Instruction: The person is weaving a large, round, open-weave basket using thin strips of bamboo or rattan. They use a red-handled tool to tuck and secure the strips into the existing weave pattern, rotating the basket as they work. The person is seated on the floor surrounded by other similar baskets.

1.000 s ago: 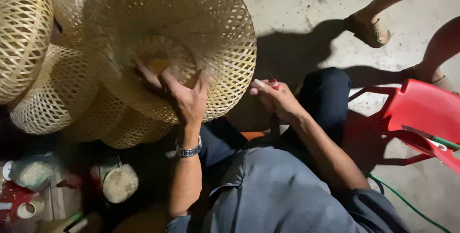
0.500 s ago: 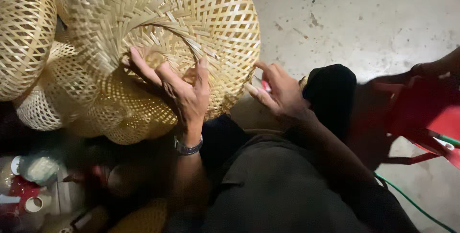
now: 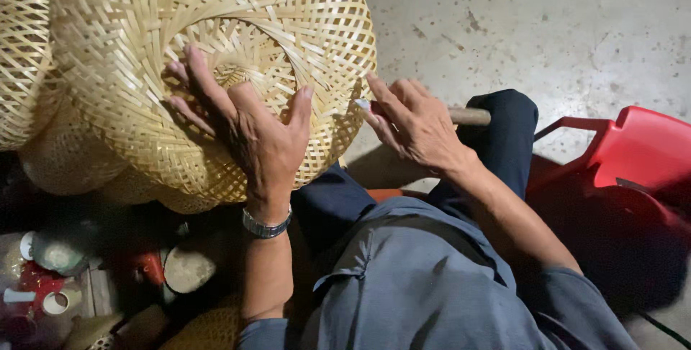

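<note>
Head view, woven basket: a large pale bamboo basket [image 3: 216, 69] fills the far left of the scene, its woven wall facing the camera, with a hollow in the middle where the strips curl inward.
Left hand: the left hand [image 3: 248, 130] lies spread flat on the basket, fingers fanned toward the hollow and thumb out to the right; it presses on the weave and closes round nothing.
Wristwatch: a metal-banded watch [image 3: 266, 225] sits on the left wrist.
Right hand: the right hand [image 3: 414, 123] is at the basket's right edge, fingers curled round a wooden handle [image 3: 469, 116] that sticks out to the right; a small pale tip shows at the fingertips, against the weave. What tool it is I cannot tell.
Other baskets: more woven baskets [image 3: 25, 47] stand at the far left, touching the large one.
Clothing: dark blue trousers [image 3: 504, 141] and a grey shirt [image 3: 425, 278] fill the near middle.
Red chair: a red plastic chair [image 3: 633, 155] stands at the right on the concrete floor [image 3: 547, 26].
Near left: small jars and pots [image 3: 50, 271] lie in shadow, too dim to tell apart.
</note>
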